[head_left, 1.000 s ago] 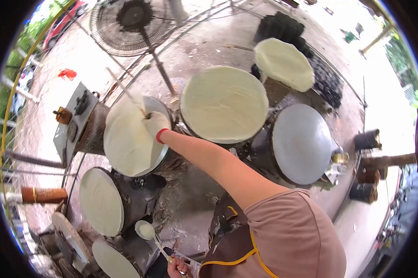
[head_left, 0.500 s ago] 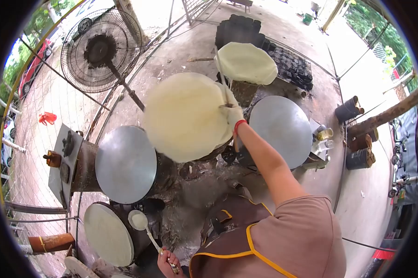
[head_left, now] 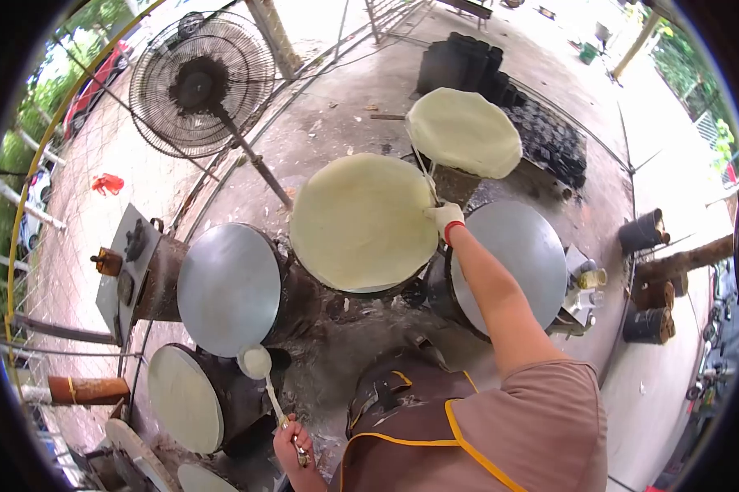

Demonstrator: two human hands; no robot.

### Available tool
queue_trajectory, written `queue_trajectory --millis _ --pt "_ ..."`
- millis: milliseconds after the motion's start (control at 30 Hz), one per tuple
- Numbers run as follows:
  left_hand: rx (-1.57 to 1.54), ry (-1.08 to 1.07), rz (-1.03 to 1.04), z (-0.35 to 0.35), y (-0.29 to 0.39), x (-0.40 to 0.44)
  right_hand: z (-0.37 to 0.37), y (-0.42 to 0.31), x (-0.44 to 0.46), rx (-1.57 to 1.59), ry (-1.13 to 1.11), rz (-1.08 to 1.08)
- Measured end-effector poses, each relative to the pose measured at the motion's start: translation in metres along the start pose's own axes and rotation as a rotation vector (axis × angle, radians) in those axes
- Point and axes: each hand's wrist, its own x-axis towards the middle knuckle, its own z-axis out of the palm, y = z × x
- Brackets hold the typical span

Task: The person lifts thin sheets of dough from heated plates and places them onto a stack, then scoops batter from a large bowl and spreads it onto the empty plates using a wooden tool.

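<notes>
My left hand (head_left: 294,447) is closed round the handle of a ladle (head_left: 256,361), whose bowl holds pale batter. The bowl hangs between the left bare griddle (head_left: 228,287) and a griddle below it covered with a pale sheet (head_left: 185,398). In a white glove, my right hand (head_left: 445,217) grips a long, thin, stick-like tool (head_left: 422,168). It is at the right edge of a large round thin pancake (head_left: 365,221), which lies on the middle griddle (head_left: 377,289) and covers nearly all of it. Whether the gloved fingers also touch the pancake cannot be made out.
Another pale round sheet (head_left: 463,131) lies beyond my right hand. A bare griddle (head_left: 509,266) stands right, beside jars (head_left: 591,279). A pedestal fan (head_left: 201,86) stands back left, and dark briquettes (head_left: 459,66) are stacked behind. A metal panel (head_left: 131,262) stands left.
The large pancake, blurred and raised before, now lies flat on the middle griddle. My right hand has come lower at its edge. The ladle has risen slightly toward the left bare griddle.
</notes>
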Motion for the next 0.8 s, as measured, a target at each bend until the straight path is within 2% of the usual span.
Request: queue_trajectory --millis 67,100,200,233,300,333,433,500,600,667,700,733,800 --pt "0.021 0.018 0.005 0.034 0.003 -0.012 0.009 0.013 0.016 0.297 -0.141 0.058" --pt "0.011 -0.006 0.015 0.039 0.003 -0.013 -0.001 -0.011 0.004 0.229 -0.163 0.079" --pt "0.006 -0.008 0.046 0.045 0.001 -0.010 -0.002 -0.051 -0.016 0.258 -0.184 -0.041" --pt "0.003 -0.003 0.045 0.047 0.001 -0.010 -0.012 -0.087 -0.047 0.386 -0.177 -0.140" --pt "-0.004 0.005 0.034 0.053 0.000 -0.008 -0.036 -0.136 -0.079 0.434 -0.249 -0.089" --pt "-0.015 0.007 0.029 0.052 -0.002 -0.008 -0.043 -0.151 -0.085 0.457 -0.283 -0.065" --pt "-0.032 0.017 0.034 0.054 -0.003 -0.004 -0.064 -0.170 -0.068 0.710 -0.373 -0.191" --pt "-0.017 0.030 0.045 0.060 -0.006 -0.004 -0.104 -0.215 -0.081 0.873 -0.411 -0.193" --pt "-0.045 0.021 0.028 0.061 -0.012 0.004 -0.173 -0.248 -0.006 0.502 -0.396 -0.269" --pt "-0.052 0.032 0.008 0.069 -0.016 0.009 -0.217 -0.278 0.043 0.148 -0.261 -0.455" --pt "-0.060 0.027 -0.008 0.071 -0.018 0.013 -0.235 -0.295 0.047 0.031 -0.215 -0.564" --pt "-0.071 0.026 -0.022 0.076 -0.019 0.017 -0.248 -0.316 0.027 -0.324 -0.014 -0.738" --pt "-0.061 0.046 -0.014 0.091 -0.023 0.019 -0.255 -0.334 0.008 -0.615 0.044 -0.810"
